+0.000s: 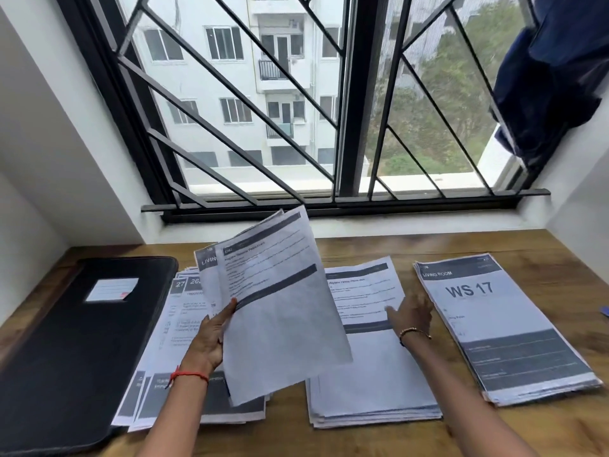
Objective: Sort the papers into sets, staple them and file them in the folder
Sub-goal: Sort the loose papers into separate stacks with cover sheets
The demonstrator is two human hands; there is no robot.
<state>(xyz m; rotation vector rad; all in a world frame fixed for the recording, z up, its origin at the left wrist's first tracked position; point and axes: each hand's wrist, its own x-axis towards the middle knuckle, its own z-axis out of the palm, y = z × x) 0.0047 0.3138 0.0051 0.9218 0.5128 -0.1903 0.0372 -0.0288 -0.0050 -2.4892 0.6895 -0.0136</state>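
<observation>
My left hand grips a few printed sheets by their left edge and holds them tilted above the desk. Under them lies a fanned, untidy pile of papers with numbers such as 27 showing. A squared middle stack lies to the right of it; my right hand rests flat on its top sheet, fingers spread. Farther right sits a third stack topped by a "WS 17 Living Room" page. A closed black folder with a white label lies at the far left. No stapler is visible.
The wooden desk ends at a white sill under a barred window. White walls close in on the left and right. A dark blue cloth hangs at the upper right. A small blue thing peeks in at the right edge.
</observation>
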